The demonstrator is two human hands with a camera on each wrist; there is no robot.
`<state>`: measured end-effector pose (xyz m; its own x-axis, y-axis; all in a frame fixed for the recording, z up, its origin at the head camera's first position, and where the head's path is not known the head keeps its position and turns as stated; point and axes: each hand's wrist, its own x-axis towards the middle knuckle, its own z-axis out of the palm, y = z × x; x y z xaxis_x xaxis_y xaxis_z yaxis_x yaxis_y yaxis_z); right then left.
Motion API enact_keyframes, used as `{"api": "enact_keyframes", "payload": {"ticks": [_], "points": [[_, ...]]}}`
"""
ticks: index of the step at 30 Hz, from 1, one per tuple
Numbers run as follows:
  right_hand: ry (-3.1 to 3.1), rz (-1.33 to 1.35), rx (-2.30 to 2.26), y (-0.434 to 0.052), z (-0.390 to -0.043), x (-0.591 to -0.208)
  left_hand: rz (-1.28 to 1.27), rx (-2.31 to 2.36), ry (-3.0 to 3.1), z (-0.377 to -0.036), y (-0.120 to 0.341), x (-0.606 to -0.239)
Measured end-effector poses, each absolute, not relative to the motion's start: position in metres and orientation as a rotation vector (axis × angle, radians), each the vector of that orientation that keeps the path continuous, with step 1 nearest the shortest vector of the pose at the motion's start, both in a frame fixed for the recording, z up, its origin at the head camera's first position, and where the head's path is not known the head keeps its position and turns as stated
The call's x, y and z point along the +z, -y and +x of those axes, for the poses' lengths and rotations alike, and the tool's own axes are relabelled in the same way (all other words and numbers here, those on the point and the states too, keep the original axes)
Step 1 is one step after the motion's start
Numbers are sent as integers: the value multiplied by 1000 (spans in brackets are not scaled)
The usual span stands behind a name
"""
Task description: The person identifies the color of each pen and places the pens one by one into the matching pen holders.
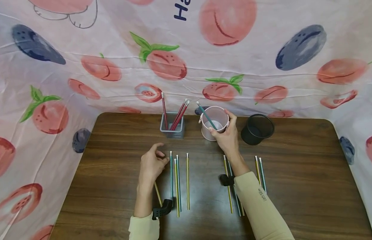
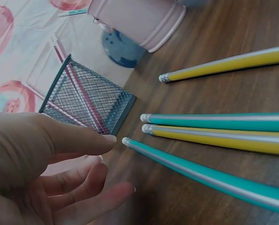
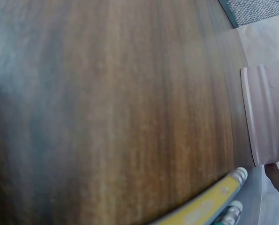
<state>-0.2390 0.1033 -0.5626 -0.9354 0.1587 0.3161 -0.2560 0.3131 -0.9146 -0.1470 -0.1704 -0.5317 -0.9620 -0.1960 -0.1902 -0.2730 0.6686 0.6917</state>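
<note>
My right hand (image 1: pixel 223 128) curls round the near rim of a pink cup (image 1: pixel 208 133) at the back middle of the brown table (image 1: pixel 113 186). A teal pencil (image 1: pixel 205 114) leans inside the cup beside my thumb. The right wrist view shows the cup's base (image 3: pixel 270 117) and one fingertip (image 3: pixel 277 176) beside it. My left hand (image 1: pixel 161 156) rests on the table with loosely curled fingers, holding nothing. Just right of it lie teal and yellow pencils (image 1: pixel 178 183); the left wrist view shows their eraser ends (image 2: pixel 214 122) close to my fingers (image 2: pixel 97 140).
A grey mesh holder (image 1: pixel 172 129) with red pencils stands left of the pink cup. An empty black mesh cup (image 1: pixel 257 129) stands to its right. More pencils (image 1: pixel 259 170) lie by my right forearm. Fruit-print cloth (image 1: pixel 53 83) walls the table.
</note>
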Motion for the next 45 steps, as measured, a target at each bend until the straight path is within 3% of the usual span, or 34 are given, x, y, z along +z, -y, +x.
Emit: {"api": "enact_keyframes", "payload": {"ticks": [22,45], "points": [[2250,78,1630,-109,-244,-558,-239,1119,-2759,-151,153,-538],[2253,128,1635,-105,-240,-560,-289,1155,-2738,-143,164,-535]]}}
